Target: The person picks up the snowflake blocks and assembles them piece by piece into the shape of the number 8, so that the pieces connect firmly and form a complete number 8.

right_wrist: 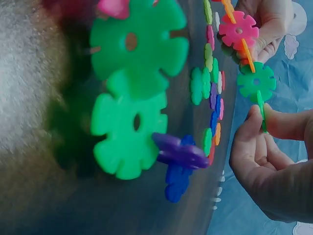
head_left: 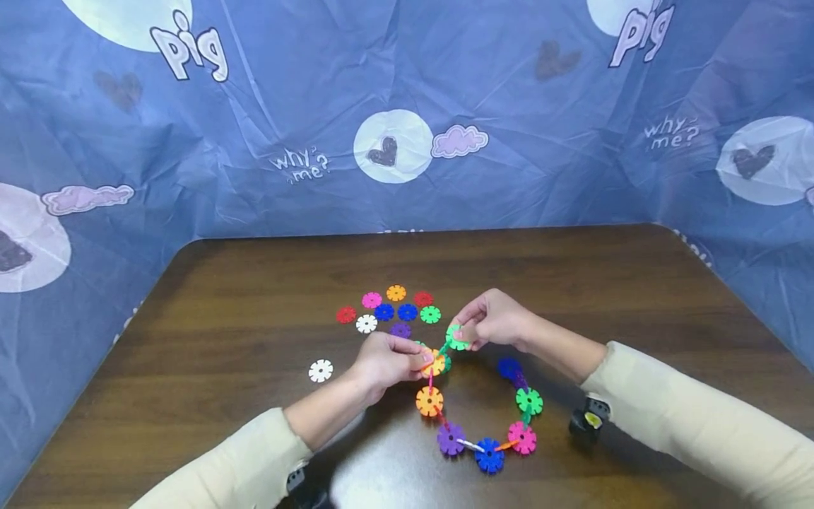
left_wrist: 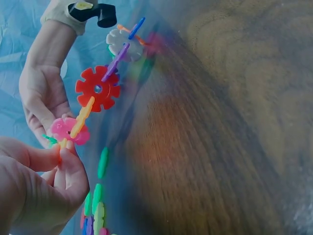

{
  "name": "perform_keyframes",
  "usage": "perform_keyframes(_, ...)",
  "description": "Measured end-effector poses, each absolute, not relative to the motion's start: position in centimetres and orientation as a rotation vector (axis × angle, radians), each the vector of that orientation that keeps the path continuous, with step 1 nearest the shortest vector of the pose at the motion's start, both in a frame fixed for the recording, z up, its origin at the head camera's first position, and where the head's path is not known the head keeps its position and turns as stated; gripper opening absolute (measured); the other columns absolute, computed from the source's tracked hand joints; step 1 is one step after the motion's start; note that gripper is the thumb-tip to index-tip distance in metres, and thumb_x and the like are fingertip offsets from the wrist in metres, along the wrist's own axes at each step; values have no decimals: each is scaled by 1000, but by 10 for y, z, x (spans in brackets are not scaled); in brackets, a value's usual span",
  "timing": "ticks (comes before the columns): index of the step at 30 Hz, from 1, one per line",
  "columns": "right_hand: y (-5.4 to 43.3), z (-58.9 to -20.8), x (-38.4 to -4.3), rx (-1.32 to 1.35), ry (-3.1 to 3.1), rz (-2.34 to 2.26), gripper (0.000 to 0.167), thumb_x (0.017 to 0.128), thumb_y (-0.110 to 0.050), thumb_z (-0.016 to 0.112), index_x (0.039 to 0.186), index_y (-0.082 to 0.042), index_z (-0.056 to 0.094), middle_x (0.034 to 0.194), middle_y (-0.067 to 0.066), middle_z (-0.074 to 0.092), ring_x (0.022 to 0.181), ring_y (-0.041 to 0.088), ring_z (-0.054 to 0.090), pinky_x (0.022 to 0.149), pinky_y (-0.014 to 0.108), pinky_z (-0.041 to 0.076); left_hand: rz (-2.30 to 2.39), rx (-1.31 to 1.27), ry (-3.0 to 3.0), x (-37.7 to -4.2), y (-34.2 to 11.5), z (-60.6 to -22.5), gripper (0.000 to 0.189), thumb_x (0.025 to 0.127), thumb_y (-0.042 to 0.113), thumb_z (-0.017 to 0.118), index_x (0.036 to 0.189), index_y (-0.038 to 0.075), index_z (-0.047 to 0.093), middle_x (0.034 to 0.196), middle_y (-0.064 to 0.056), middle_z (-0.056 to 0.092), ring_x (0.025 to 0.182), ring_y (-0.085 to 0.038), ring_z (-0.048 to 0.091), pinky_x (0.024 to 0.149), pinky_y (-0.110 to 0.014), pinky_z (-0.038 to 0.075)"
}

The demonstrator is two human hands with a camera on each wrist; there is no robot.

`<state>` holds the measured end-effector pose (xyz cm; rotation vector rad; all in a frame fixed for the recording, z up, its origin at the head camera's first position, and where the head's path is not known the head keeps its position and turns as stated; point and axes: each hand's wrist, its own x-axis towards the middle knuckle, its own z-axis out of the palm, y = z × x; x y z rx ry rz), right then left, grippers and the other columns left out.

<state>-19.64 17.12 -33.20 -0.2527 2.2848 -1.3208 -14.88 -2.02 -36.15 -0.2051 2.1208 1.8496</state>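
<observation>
A chain of slotted plastic discs (head_left: 490, 457) curves in an open loop, each disc set crosswise into its neighbour. My left hand (head_left: 389, 364) pinches an orange disc (head_left: 435, 363) near the chain's upper left end. Between the thumb and fingers of my right hand (head_left: 498, 319) is a light green disc (head_left: 455, 337). In the right wrist view this disc (right_wrist: 260, 110) stands edge-on in a slot of a darker green disc (right_wrist: 264, 78). A pink disc (left_wrist: 63, 129) is beside the left fingertips in the left wrist view. The chain's other end has a blue disc (head_left: 509, 367).
Several loose discs in red, pink, orange, blue, purple, green and white lie beyond the hands, among them a blue disc (head_left: 408, 312). One white disc (head_left: 321, 370) lies apart at the left. The brown table (head_left: 254, 297) ends at a blue printed cloth (head_left: 509, 184).
</observation>
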Motion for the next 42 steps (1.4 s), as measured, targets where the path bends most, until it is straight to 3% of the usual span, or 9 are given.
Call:
perform_keyframes(11, 170, -325, -199, -225, 2344, -1235, 21, 83, 1, 68, 101, 13, 68, 87, 18, 74, 65, 11, 66, 74, 37, 61, 1886, -273, 2090, -152, -16, -359, 17, 83, -6, 68, 98, -15, 69, 88, -18, 74, 59, -5, 60, 63, -22, 59)
perform_keyframes(19, 167, -332, -194, -144, 2401, -1305, 24, 82, 1, 70, 102, 14, 67, 89, 22, 73, 61, 8, 64, 67, 31, 61, 1888, -328, 2116, -155, -14, -361, 16, 83, -4, 68, 97, -13, 69, 86, -17, 74, 59, -5, 60, 64, -22, 59)
perform_keyframes(26, 168, -337, -193, -132, 2295, -1395, 25, 84, 1, 69, 104, 16, 66, 82, 15, 74, 60, 7, 64, 71, 34, 62, 1851, -344, 2137, -156, -15, -360, 16, 83, -4, 68, 96, -12, 70, 90, -20, 74, 59, -6, 60, 65, -23, 59)
perform_keyframes(33, 173, -342, -196, -108, 2121, -1468, 30, 88, 2, 65, 113, 18, 61, 73, -1, 71, 60, 6, 65, 70, 28, 61, 1851, -340, 2145, -158, -17, -362, 16, 83, -4, 68, 97, -13, 69, 94, -22, 73, 60, -6, 61, 65, -24, 60)
perform_keyframes(42, 173, -342, -199, -124, 2143, -1435, 28, 87, -3, 68, 109, 14, 65, 76, 1, 73, 61, 6, 65, 73, 32, 61, 1876, -309, 2115, -155, -20, -360, 19, 84, -6, 67, 100, -15, 67, 98, -25, 72, 64, -7, 63, 68, -26, 61)
